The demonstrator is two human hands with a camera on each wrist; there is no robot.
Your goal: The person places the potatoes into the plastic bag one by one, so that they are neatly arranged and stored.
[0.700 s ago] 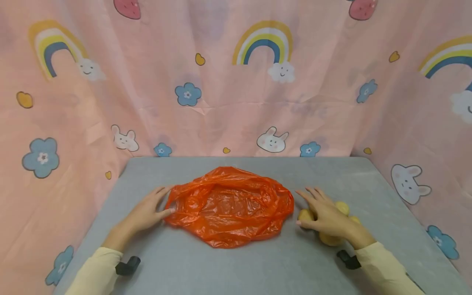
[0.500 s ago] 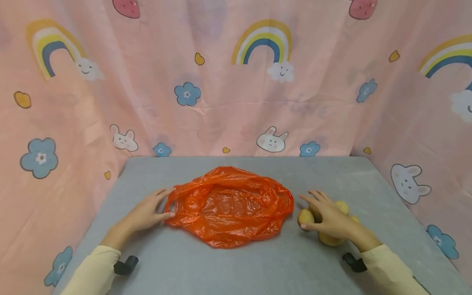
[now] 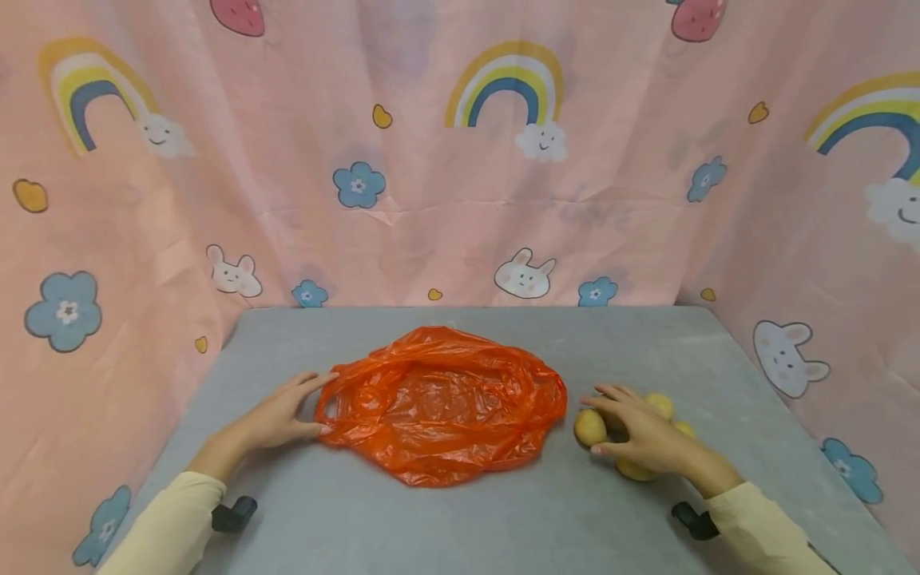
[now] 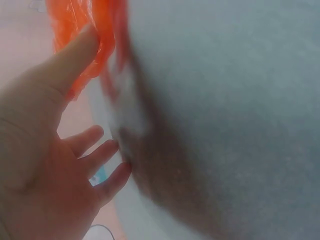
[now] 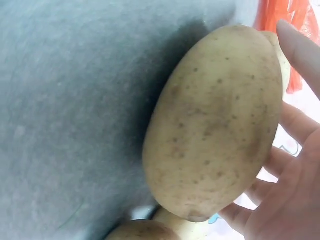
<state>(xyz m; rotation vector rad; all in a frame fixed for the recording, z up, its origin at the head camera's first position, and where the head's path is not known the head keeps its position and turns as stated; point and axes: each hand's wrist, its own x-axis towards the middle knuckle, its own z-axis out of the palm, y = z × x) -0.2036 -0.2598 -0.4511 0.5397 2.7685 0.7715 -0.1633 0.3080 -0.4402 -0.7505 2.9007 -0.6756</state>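
A crumpled orange plastic bag [image 3: 453, 407] lies spread on the grey table, its mouth facing up. At its left end is my left hand [image 3: 276, 415], thumb and fingers spread apart; the thumb tip meets the bag's edge, though I cannot tell whether it presses on it. To the right of the bag, my right hand [image 3: 643, 431] hovers over several potatoes, partly hiding them. One potato [image 3: 590, 428] sits left of its thumb. In the right wrist view a large potato [image 5: 215, 125] lies before the palm, with the thumb and fingers held loosely apart around it.
More potatoes [image 3: 660, 405] show beyond the right hand, and another potato [image 3: 636, 469] lies below it. The grey table [image 3: 460, 535] ends at a pink patterned curtain [image 3: 446, 216] at the back and sides.
My right hand has drawn back slightly to the right and nearer, uncovering more of the leftmost potato. The left hand has shifted a little nearer. The head view has turned slightly.
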